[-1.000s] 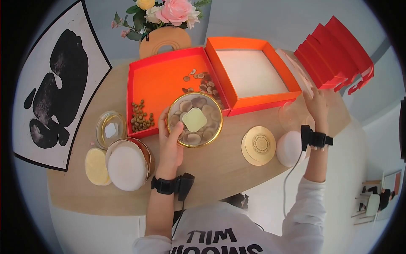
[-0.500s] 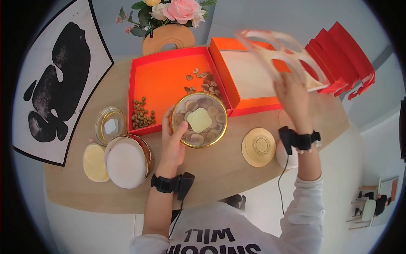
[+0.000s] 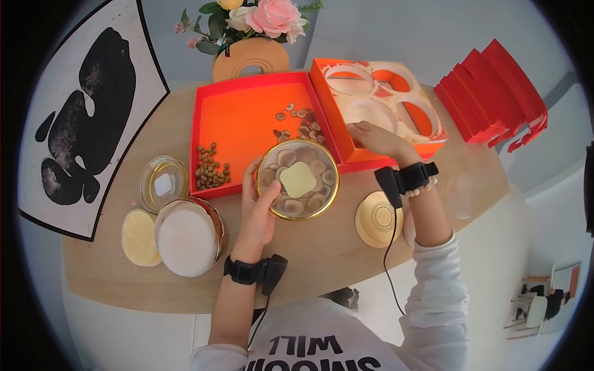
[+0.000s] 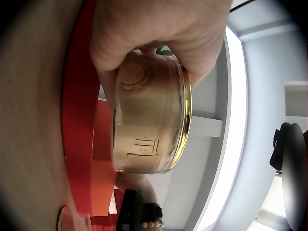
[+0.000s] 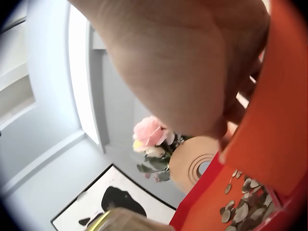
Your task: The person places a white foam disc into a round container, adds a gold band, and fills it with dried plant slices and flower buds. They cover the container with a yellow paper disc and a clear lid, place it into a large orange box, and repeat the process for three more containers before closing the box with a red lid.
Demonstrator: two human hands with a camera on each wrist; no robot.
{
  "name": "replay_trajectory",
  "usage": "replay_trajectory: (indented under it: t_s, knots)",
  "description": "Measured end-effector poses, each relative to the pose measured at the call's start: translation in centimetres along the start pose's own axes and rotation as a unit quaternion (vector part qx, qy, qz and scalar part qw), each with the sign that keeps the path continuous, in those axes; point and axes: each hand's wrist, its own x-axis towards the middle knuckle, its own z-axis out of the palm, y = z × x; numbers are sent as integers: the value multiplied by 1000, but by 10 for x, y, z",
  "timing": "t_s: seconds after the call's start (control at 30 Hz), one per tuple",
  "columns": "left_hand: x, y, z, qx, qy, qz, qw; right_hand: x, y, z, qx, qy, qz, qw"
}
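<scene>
In the head view, my left hand (image 3: 257,216) grips a round clear jar (image 3: 298,179) with a gold rim, a pale square label and brown slices inside. Seen from the side in the left wrist view, the jar (image 4: 147,113) sits between thumb and fingers. My right hand (image 3: 387,143) holds a pale insert (image 3: 374,93) with several round holes by its near left part. That insert lies at the opening of the orange box (image 3: 405,147); whether it is fully seated I cannot tell. In the right wrist view, the fingertips are partly hidden by the box wall (image 5: 276,110).
A red tray (image 3: 238,111) holds small brown balls (image 3: 211,168) and loose slices (image 3: 307,127). Around stand a clear lidded container (image 3: 162,182), white round container (image 3: 187,238), yellow pad (image 3: 139,238), gold discs (image 3: 378,219), folded red boxes (image 3: 489,93) and a flower vase (image 3: 250,60).
My right hand has taken the insert from the right side of the table and moved it left onto the orange box. My left hand still holds the jar, slightly further right.
</scene>
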Motion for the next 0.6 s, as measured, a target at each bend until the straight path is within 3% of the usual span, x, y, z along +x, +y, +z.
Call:
replay_trajectory:
  t_s: [0.1,0.2,0.3,0.37,0.4,0.5,0.6]
  knots:
    - [0,1,0,4,-2,3,1000,-7,-8,-19,-173,40,120,977]
    - [0,2,1,19,4,4,1000,2,24,-56,-307,238,-43,921]
    - [-1,2,1,32,8,3,999,5,43,-80,-472,257,31,843]
    - [0,2,2,29,6,2,1000,24,66,-100,-335,116,62,933]
    - [0,3,2,22,6,1,1000,30,69,-102,-294,68,82,950]
    - [0,1,2,11,10,0,1000,40,75,-98,-278,-4,124,953]
    - [0,0,1,8,8,5,1000,41,76,-97,-285,-22,133,949]
